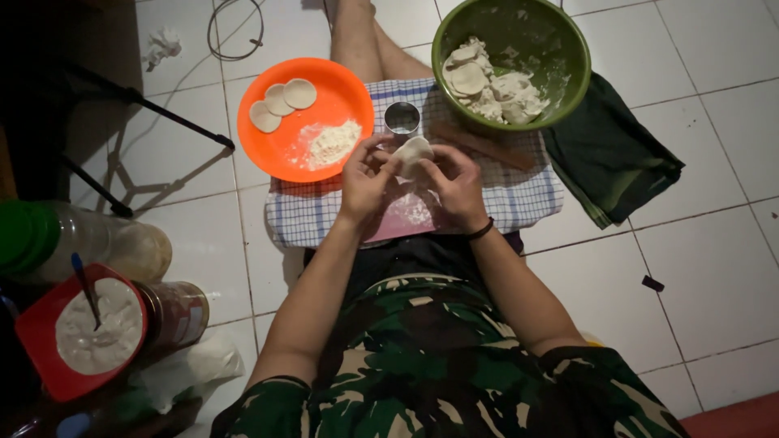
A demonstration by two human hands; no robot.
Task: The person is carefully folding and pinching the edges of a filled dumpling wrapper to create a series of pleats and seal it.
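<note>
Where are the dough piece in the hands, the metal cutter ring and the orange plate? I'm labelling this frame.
dough piece point(414, 151), head view, its pale middle.
metal cutter ring point(402, 118), head view, its rim.
orange plate point(341, 88), head view, bare right part.

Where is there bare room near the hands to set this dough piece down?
Free: the orange plate's lower left, beside the three dough discs and flour pile; the checked cloth right of the right hand. Crowded: between metal cutter, green bowl and left hand.
</note>
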